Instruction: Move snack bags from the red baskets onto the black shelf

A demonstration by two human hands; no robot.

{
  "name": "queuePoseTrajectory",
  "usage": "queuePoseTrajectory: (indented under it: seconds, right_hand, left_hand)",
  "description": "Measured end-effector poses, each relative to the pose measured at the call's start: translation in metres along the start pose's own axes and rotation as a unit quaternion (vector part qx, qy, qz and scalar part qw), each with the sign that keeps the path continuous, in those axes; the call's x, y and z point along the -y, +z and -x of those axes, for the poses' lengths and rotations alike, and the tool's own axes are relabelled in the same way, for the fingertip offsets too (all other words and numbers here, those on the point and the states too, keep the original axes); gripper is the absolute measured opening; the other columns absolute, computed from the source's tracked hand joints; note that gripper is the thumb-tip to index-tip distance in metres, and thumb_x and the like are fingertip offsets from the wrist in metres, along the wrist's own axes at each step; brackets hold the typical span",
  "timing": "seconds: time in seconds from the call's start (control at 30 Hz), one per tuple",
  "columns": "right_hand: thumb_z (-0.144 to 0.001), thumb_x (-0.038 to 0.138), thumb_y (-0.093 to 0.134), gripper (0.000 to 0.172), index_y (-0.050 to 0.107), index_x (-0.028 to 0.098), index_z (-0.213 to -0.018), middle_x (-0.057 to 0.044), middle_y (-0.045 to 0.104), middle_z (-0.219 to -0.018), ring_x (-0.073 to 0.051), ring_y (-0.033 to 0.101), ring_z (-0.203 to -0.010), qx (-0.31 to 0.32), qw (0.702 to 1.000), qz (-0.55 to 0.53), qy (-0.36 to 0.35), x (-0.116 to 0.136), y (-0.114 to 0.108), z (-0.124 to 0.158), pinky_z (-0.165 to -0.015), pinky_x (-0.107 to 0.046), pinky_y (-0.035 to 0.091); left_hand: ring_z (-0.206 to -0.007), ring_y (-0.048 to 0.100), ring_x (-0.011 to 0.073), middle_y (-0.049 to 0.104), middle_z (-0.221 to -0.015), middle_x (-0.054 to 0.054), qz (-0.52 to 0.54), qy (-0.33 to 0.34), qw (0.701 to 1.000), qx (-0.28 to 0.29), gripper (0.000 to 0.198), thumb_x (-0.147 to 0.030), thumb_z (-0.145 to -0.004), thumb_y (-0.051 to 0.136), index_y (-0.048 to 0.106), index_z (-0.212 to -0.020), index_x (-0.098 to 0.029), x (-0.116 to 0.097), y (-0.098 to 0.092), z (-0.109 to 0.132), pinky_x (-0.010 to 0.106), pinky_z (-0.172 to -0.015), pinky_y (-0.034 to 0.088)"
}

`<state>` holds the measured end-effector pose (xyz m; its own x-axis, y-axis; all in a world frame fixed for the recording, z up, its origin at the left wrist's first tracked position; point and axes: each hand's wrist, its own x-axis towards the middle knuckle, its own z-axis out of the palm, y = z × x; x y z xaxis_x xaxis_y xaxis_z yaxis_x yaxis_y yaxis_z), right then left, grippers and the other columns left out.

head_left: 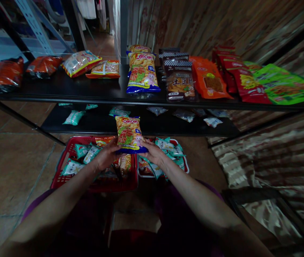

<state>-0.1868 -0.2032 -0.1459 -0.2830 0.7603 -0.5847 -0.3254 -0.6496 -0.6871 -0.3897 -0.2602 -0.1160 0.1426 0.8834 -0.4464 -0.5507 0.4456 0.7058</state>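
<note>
Both my hands hold one yellow and blue snack bag [128, 132] by its lower corners, tilted up with its printed front towards me. My left hand [108, 154] grips the left corner and my right hand [153, 151] the right one. Below the bag stands a red plastic basket [58, 175] with teal, orange and yellow packets in it. To its right a smaller basket with a white rim [187, 167] holds teal packets [165, 144]. On the upper shelf ahead, a matching yellow and blue snack bag [143, 73] stands upright with others behind it.
The black upper shelf [74, 91] also bears brown snack bags [180, 82], an orange bag [208, 78], red bags [248, 80], green bags [285, 84] and several bags lying flat at left. Small packets [74, 117] lie on the lower shelf [146, 125]. A crumpled sheet [261, 157] hangs at right.
</note>
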Motion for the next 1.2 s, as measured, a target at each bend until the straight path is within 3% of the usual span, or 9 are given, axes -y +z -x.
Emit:
queuePoseTrajectory:
  seconds: [0.27,0.37,0.47,0.67,0.97,1.2]
  right_hand:
    - [-0.083,0.015,0.061,0.010,0.062,0.022,-0.091,0.002,0.071,-0.077,-0.011,0.065,-0.067,-0.023,1.000,-0.015,-0.011,0.002,0.005,0.001,-0.063,-0.028,0.058]
    - [-0.082,0.015,0.061,0.010,0.061,0.023,-0.089,0.002,0.071,-0.076,-0.011,0.065,-0.067,-0.034,0.999,-0.021,-0.015,0.000,0.005,0.000,-0.063,-0.027,0.058]
    - [-0.080,0.016,0.063,0.013,0.062,0.024,-0.091,0.003,0.072,-0.078,-0.012,0.065,-0.068,-0.022,0.999,-0.019,-0.020,-0.003,0.004,-0.002,-0.064,-0.028,0.058]
    - [-0.078,0.018,0.066,0.018,0.062,0.025,-0.094,0.002,0.072,-0.082,-0.013,0.066,-0.074,-0.016,0.999,-0.028,-0.028,-0.006,0.000,-0.006,-0.073,-0.032,0.057]
    - [-0.077,0.018,0.067,0.019,0.062,0.025,-0.093,0.003,0.072,-0.083,-0.014,0.066,-0.076,-0.012,0.999,-0.043,-0.026,-0.005,-0.003,-0.008,-0.078,-0.034,0.056]
    - [-0.076,0.021,0.069,0.021,0.061,0.025,-0.096,0.001,0.073,-0.088,-0.015,0.068,-0.080,-0.004,0.999,-0.034,-0.027,-0.006,-0.003,-0.006,-0.076,-0.032,0.056]
  left_hand:
    - [-0.096,0.068,0.0241,0.071,-0.099,0.013,0.009,0.004,1.000,-0.024,0.018,-0.008,-0.078,0.060,0.062,-0.097,-0.009,0.010,-0.002,0.000,0.042,-0.095,0.050]
    - [-0.092,0.069,0.0274,0.071,-0.093,0.017,-0.003,-0.028,0.999,-0.028,0.014,-0.009,-0.081,0.058,0.060,-0.094,-0.009,0.011,0.001,0.002,0.046,-0.090,0.052]
    - [-0.094,0.069,0.0291,0.071,-0.091,0.017,0.007,-0.015,0.999,-0.037,0.011,-0.006,-0.079,0.056,0.059,-0.089,-0.010,0.014,0.004,0.003,0.048,-0.091,0.050]
    - [-0.090,0.070,0.0243,0.071,-0.079,0.007,-0.009,0.019,0.997,-0.072,0.016,-0.004,-0.075,0.053,0.060,-0.086,-0.013,0.022,0.005,0.004,0.042,-0.090,0.052]
    - [-0.095,0.067,0.0254,0.071,-0.099,0.007,-0.074,0.049,0.995,-0.052,0.039,-0.016,-0.074,0.064,0.058,-0.112,-0.018,0.024,0.003,0.008,0.040,-0.082,0.054]
    - [-0.095,0.067,0.0253,0.069,-0.105,0.008,-0.090,0.084,0.992,-0.024,0.045,-0.019,-0.069,0.072,0.060,-0.113,-0.017,0.025,-0.003,0.004,0.040,-0.083,0.054]
